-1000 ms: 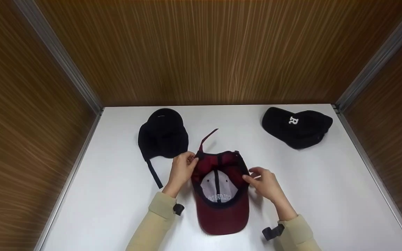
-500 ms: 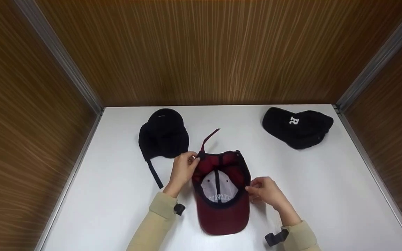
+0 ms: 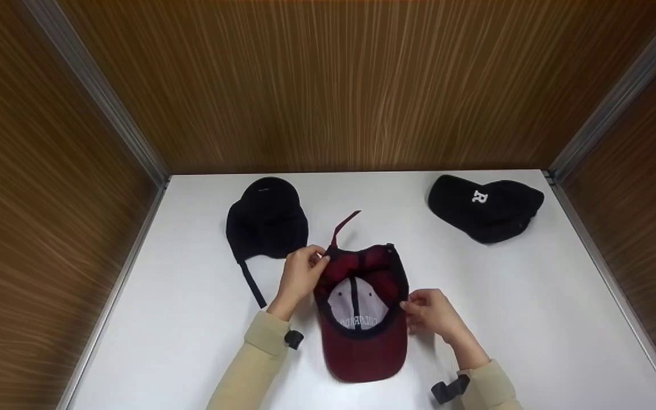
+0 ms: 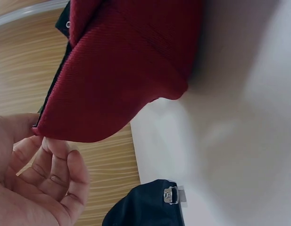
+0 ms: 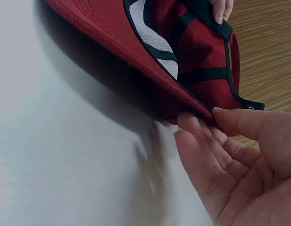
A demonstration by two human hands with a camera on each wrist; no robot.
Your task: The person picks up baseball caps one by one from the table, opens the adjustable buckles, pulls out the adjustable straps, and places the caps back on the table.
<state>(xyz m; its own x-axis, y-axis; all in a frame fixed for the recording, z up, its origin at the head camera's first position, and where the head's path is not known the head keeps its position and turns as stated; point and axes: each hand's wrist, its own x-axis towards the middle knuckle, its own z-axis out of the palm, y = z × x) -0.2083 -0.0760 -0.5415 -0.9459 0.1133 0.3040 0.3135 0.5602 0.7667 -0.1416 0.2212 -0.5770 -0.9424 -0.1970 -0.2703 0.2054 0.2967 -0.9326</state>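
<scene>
Left hand pinches red cap at rear; right hand pinches its side, nearer the brim than before.

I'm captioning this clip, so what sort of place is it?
Probably a work booth: a white tabletop, enclosed on three sides by wood-grain panels with metal strips at the corners.
</scene>
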